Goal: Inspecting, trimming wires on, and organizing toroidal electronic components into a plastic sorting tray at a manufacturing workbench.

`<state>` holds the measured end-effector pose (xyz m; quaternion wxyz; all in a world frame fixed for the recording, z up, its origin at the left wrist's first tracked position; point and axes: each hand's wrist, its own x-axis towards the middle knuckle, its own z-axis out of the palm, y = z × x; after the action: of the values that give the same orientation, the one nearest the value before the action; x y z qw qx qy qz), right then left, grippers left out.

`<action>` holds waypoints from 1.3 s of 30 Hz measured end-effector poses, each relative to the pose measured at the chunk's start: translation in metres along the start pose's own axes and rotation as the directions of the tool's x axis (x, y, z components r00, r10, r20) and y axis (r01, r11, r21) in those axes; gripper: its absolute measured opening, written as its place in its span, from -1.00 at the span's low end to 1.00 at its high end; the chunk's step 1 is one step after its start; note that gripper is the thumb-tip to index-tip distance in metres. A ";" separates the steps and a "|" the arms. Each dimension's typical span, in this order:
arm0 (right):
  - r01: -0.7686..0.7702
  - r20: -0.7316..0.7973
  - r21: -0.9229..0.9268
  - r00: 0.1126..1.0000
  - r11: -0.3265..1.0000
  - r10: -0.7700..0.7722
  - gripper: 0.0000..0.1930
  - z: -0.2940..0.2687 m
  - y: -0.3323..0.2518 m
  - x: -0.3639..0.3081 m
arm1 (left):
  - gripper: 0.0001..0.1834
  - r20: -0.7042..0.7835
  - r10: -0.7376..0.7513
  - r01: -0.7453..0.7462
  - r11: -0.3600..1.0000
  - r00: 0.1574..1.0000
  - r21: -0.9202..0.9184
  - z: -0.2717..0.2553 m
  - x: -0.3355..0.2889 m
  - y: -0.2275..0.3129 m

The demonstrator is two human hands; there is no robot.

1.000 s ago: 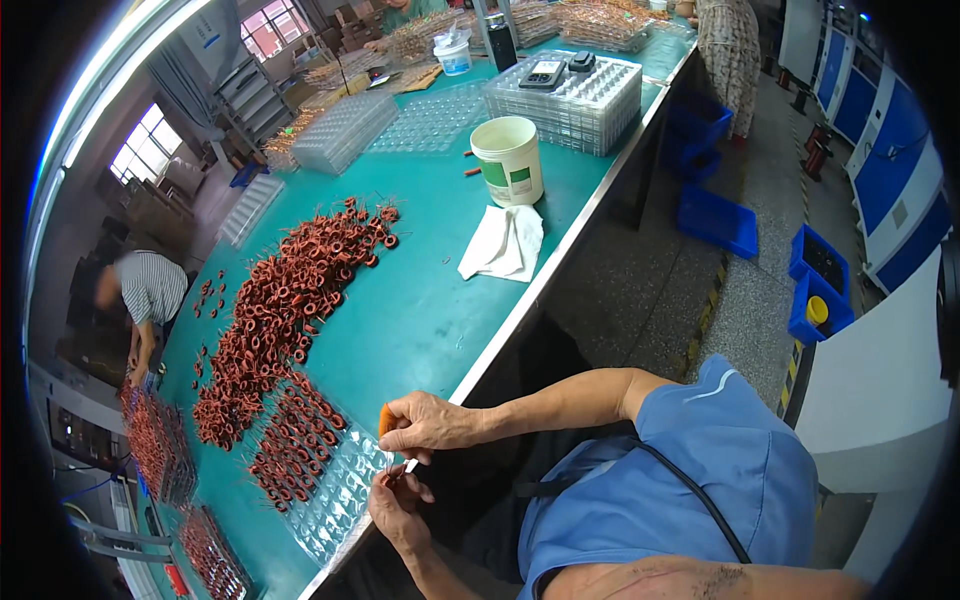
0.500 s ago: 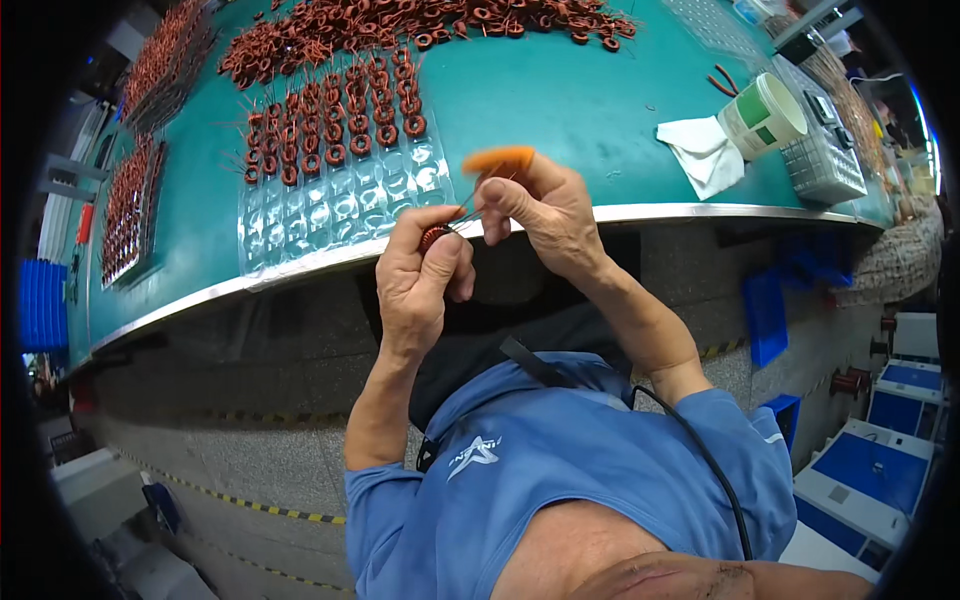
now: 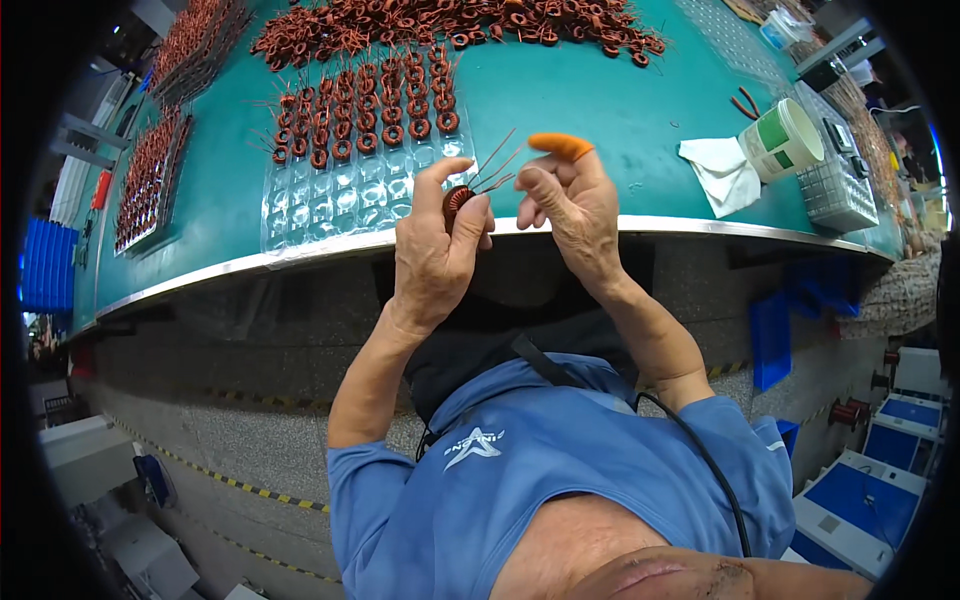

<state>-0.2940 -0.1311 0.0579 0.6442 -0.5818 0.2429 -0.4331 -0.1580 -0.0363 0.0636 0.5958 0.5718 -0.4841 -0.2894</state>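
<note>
Between the thumb and index finger of my left hand point(image 3: 432, 240) is a copper-wound toroidal coil point(image 3: 458, 203), held above the bench's front edge. Its thin wire leads point(image 3: 490, 165) fan out up and to the right. My right hand point(image 3: 575, 210) is just right of the lead ends, its fingers curved and the thumb apart from the index finger. An orange finger cot point(image 3: 560, 146) covers that index fingertip. Nothing shows in its grasp. Left of my hands lies a clear plastic tray point(image 3: 290, 218), its far rows filled with upright coils point(image 3: 392, 132).
A long heap of loose coils point(image 3: 450, 20) covers the back of the green bench point(image 3: 590, 90). Filled trays point(image 3: 150, 185) stand at the left. At the right are a white cloth point(image 3: 720, 175), a white-and-green bucket point(image 3: 785, 140) and pliers point(image 3: 745, 103).
My right hand has drawn back from the coil's leads, which now spread apart. My left hand has shifted slightly right and up with the coil, its index finger raised.
</note>
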 end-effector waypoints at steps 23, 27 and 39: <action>0.230 0.100 -0.453 0.973 0.861 -0.208 -0.79 -0.008 -0.030 -0.017 | -0.64 0.479 0.226 -0.481 0.707 0.848 0.518 -0.013 0.007 0.033; 0.404 0.114 -0.524 0.906 0.750 -0.408 -0.84 -0.007 -0.033 -0.025 | -0.62 0.242 0.118 -0.179 0.952 0.963 0.247 -0.002 -0.005 0.025; -0.116 0.152 0.142 0.984 0.983 0.095 -0.77 -0.007 -0.027 -0.006 | -0.59 0.218 0.125 0.018 0.832 0.968 -0.555 0.012 -0.008 0.010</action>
<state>-0.3100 -0.1289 0.0814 0.7241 -0.5479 0.1929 -0.3720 -0.1738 -0.0318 0.0696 0.6789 0.3211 -0.4657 -0.4681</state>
